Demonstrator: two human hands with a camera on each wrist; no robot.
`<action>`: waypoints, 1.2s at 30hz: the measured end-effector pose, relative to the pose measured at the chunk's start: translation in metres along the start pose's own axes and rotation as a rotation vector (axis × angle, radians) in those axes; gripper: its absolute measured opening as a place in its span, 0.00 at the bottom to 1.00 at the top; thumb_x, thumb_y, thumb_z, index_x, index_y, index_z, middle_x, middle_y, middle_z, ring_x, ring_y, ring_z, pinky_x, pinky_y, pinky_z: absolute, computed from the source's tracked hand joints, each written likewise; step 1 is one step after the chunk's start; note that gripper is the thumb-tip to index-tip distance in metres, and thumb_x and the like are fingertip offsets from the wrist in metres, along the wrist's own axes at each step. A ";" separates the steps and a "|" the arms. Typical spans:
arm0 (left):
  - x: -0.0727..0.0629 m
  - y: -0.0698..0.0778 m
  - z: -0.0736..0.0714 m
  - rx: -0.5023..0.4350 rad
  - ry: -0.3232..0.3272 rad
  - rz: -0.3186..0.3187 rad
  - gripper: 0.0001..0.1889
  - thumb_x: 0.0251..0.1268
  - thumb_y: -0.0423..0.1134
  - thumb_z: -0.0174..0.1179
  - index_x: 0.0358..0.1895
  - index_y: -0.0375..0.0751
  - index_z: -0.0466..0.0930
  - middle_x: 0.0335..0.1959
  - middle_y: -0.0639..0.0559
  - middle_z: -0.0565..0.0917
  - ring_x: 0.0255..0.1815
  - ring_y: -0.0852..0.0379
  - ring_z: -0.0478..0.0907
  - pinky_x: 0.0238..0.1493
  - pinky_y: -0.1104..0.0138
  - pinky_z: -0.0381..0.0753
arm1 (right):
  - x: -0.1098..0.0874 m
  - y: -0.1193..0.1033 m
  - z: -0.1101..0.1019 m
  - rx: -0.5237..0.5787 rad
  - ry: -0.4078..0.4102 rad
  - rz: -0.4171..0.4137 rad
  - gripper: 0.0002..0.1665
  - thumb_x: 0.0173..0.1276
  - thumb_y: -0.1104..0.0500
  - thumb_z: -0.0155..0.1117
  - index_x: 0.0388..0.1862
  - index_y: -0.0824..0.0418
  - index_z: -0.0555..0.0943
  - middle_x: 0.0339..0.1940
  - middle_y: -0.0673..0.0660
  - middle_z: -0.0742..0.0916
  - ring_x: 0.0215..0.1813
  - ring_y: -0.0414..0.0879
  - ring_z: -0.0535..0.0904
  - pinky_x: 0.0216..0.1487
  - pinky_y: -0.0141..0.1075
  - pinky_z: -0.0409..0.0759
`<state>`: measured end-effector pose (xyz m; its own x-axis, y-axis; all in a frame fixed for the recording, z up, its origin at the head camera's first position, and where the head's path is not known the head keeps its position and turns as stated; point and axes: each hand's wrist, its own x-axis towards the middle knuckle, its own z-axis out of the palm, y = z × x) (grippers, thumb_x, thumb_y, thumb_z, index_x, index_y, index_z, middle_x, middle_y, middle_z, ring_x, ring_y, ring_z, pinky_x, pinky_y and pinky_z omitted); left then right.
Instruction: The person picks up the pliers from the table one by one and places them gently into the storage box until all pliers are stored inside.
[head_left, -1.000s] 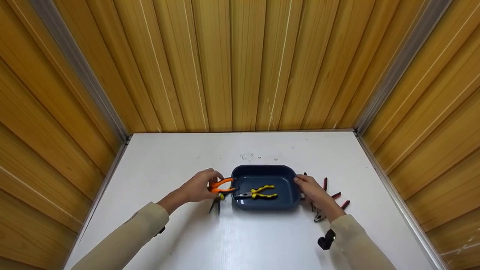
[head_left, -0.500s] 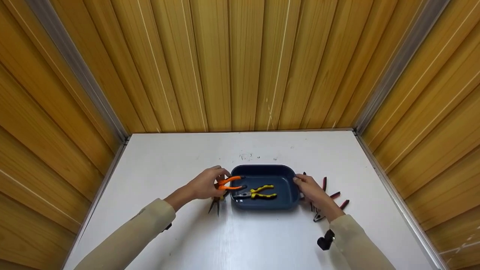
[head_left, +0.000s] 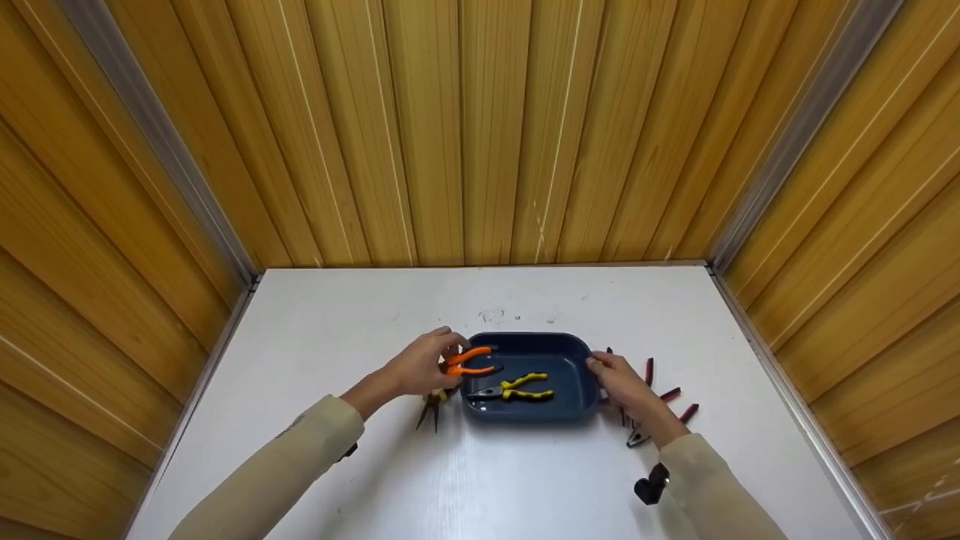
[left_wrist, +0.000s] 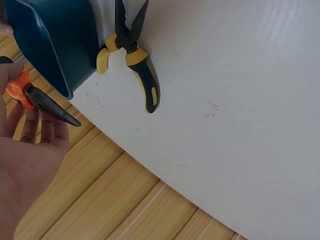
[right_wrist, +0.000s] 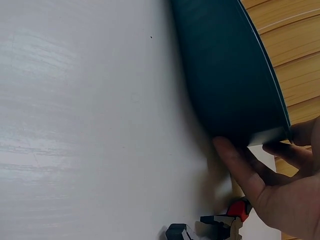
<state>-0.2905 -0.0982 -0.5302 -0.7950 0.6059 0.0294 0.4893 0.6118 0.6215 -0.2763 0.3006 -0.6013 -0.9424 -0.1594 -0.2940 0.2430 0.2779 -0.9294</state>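
My left hand (head_left: pixel 421 365) grips orange-handled pliers (left_wrist: pixel 20 90) by the joint, with their dark nose showing in the left wrist view. In the head view their handles extend over the left part of a dark blue rectangular dish (head_left: pixel 529 412). My right hand (head_left: pixel 628 386) holds the dish's right end, thumb at the rim; the right wrist view shows fingers against its outer wall. Yellow-and-black pliers (head_left: pixel 517 391) lie inside the dish with handles apart. On the table beneath my left hand, beside the dish, lie other yellow-and-black long-nose pliers (left_wrist: pixel 142 75), their jaws spread.
Several red-handled pliers (head_left: pixel 670 393) lie right of the dish, partly hidden by my right hand and forearm. The white table (head_left: pixel 337 307) meets wood-patterned walls (head_left: pixel 487 150) at the back and sides.
My left hand has moved right with the orange-handled pliers, bringing their handles farther over the dish. My right hand keeps its hold on the dish, which stays in nearly the same place.
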 end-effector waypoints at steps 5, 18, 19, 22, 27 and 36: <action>0.006 0.002 0.002 -0.006 0.029 0.035 0.25 0.63 0.34 0.75 0.63 0.42 0.81 0.51 0.52 0.79 0.54 0.53 0.80 0.51 0.62 0.84 | 0.000 0.001 0.001 -0.018 0.000 -0.004 0.33 0.89 0.54 0.47 0.83 0.72 0.60 0.78 0.73 0.72 0.78 0.68 0.68 0.71 0.62 0.73; 0.026 0.008 0.009 -0.040 0.026 0.023 0.25 0.64 0.40 0.75 0.64 0.45 0.82 0.50 0.54 0.78 0.51 0.57 0.77 0.51 0.64 0.81 | 0.002 0.006 -0.001 0.003 0.020 0.011 0.31 0.89 0.54 0.47 0.82 0.68 0.64 0.78 0.71 0.72 0.79 0.67 0.67 0.68 0.61 0.76; 0.028 0.008 0.010 -0.039 0.023 0.020 0.25 0.64 0.40 0.75 0.64 0.46 0.82 0.50 0.54 0.78 0.50 0.57 0.77 0.50 0.64 0.81 | 0.001 0.006 -0.001 0.009 0.019 0.011 0.31 0.89 0.54 0.47 0.82 0.67 0.65 0.78 0.71 0.73 0.78 0.67 0.68 0.66 0.61 0.78; 0.032 0.009 0.013 -0.037 0.016 0.017 0.25 0.64 0.38 0.74 0.65 0.45 0.82 0.50 0.53 0.77 0.48 0.57 0.76 0.49 0.65 0.82 | 0.000 0.006 -0.001 0.024 0.014 0.012 0.30 0.89 0.54 0.47 0.81 0.68 0.65 0.77 0.72 0.73 0.78 0.67 0.68 0.62 0.63 0.81; 0.036 0.011 0.017 -0.040 0.019 0.035 0.25 0.65 0.35 0.72 0.66 0.44 0.82 0.49 0.52 0.77 0.45 0.57 0.77 0.46 0.66 0.82 | 0.001 0.006 -0.001 -0.006 0.023 0.009 0.32 0.89 0.54 0.47 0.83 0.69 0.63 0.77 0.72 0.73 0.77 0.67 0.69 0.65 0.60 0.79; 0.047 0.011 0.024 -0.017 0.048 0.067 0.23 0.65 0.35 0.74 0.64 0.39 0.84 0.48 0.50 0.82 0.45 0.56 0.79 0.45 0.66 0.83 | 0.001 0.004 -0.003 -0.045 0.024 -0.010 0.31 0.89 0.54 0.48 0.81 0.69 0.65 0.76 0.71 0.74 0.76 0.66 0.70 0.65 0.58 0.79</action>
<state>-0.3141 -0.0508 -0.5403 -0.7773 0.6197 0.1088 0.5360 0.5617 0.6302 -0.2774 0.3043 -0.6047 -0.9500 -0.1400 -0.2790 0.2235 0.3186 -0.9211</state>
